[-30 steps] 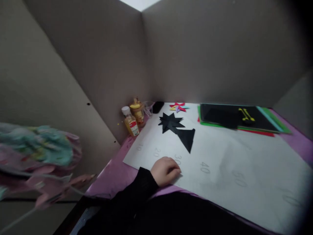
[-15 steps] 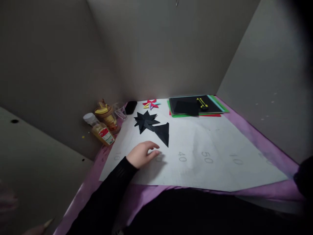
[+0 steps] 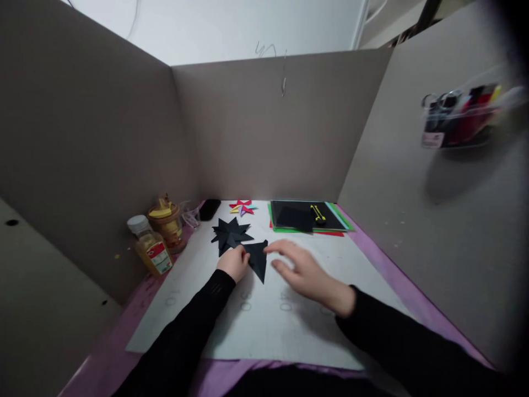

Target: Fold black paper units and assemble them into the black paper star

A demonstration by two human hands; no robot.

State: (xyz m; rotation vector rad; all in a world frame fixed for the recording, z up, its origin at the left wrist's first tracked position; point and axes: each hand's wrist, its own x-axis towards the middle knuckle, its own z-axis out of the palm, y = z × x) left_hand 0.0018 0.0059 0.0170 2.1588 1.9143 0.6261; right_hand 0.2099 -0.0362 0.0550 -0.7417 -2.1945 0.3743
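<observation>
A dark folded paper triangle (image 3: 258,260) lies point toward me on the white sheet (image 3: 264,336). At its left corner, my left hand (image 3: 233,263) is closed, with thumb and fingers pinched on the paper's edge. On the other side my right hand (image 3: 303,274) hovers, slightly blurred, its fingers and thumb apart and close to the triangle's right edge. Just behind my left hand sits a many-pointed black paper star (image 3: 231,234), partly covered by that hand. Beyond it is a smaller multicoloured paper star (image 3: 242,208).
Coloured paper sheets (image 3: 285,215) with a yellow-and-black cutter (image 3: 317,214) on top lie back right. Along the left stand a glue bottle (image 3: 152,251), a brown-and-yellow cup (image 3: 167,223), a clear plastic cup (image 3: 190,215) and a black phone-like object (image 3: 210,209). Grey panels enclose three sides; a holder (image 3: 458,121) hangs right.
My left hand has moved to the triangle's left corner and closed there. My right hand has come into view from the right. The camera has tilted up, showing more of the panels.
</observation>
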